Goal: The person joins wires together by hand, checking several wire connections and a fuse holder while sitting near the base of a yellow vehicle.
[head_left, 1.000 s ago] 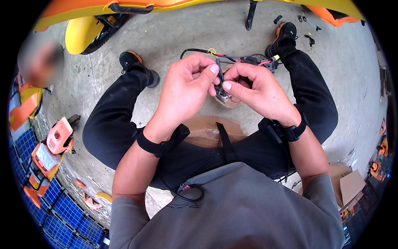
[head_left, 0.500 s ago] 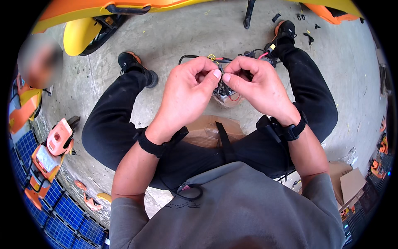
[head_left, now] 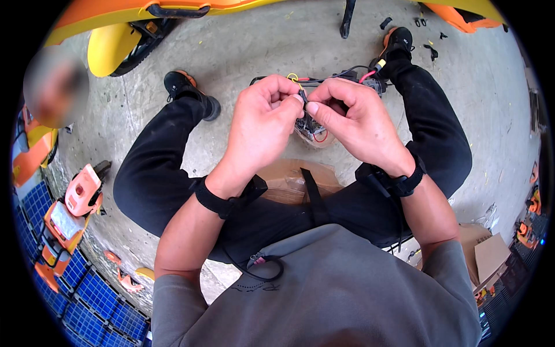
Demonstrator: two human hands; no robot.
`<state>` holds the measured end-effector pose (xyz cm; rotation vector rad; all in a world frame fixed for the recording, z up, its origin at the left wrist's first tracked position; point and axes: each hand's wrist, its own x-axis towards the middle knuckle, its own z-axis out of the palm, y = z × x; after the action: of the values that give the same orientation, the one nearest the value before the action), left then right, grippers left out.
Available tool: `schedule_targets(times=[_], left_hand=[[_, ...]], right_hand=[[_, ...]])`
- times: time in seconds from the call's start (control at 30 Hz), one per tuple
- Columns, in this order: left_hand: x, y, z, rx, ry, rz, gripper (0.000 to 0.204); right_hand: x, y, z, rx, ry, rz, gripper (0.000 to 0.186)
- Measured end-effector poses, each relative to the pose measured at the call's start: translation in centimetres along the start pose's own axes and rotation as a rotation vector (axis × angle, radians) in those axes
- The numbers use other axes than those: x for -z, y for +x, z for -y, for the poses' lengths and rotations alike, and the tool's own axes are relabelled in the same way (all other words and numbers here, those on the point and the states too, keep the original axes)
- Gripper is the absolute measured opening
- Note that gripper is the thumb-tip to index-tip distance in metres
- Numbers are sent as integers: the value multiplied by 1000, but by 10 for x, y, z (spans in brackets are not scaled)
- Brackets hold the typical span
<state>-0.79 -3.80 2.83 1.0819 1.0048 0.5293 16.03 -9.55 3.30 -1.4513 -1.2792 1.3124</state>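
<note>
My left hand (head_left: 257, 127) and my right hand (head_left: 359, 121) meet in front of me, thumbs and fingers pinched together. Between the fingertips is a thin black wire (head_left: 304, 97), which both hands grip. A thin yellow wire (head_left: 292, 77) loops just beyond my left fingers. Below and behind the hands lies a bundle of dark wires on a silvery part, mostly covered by the fingers. From it a thin red wire (head_left: 321, 137) curls out. A thicker red cable with a yellow connector (head_left: 380, 65) sticks up to the right of my right hand.
A cardboard box (head_left: 298, 180) lies between my legs. Small black parts (head_left: 430, 52) are scattered on the concrete floor at the far right. A yellow-and-orange vehicle body (head_left: 115, 49) spans the far side. Blue crates (head_left: 81, 295) and a person (head_left: 56, 87) are at left; an open carton (head_left: 485, 254) stands right.
Both hands have shifted slightly left. My fingertips have tilted a little, so more of the black wire shows between them.
</note>
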Motion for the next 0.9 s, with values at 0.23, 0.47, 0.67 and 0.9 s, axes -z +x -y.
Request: schedule_targets(times=[0.23,0.47,0.67,0.9], left_hand=[[-3,1,1,-28,-61,15,12],[-3,3,5,-70,-26,26,13],[3,5,5,76,-294,112,14],[6,4,8,195,-399,240,18]], right_hand=[[3,2,5,89,-232,-40,11],[4,2,0,-8,-91,-38,14],[8,2,-7,-94,146,49,20],[2,6,-17,61,101,-80,18]])
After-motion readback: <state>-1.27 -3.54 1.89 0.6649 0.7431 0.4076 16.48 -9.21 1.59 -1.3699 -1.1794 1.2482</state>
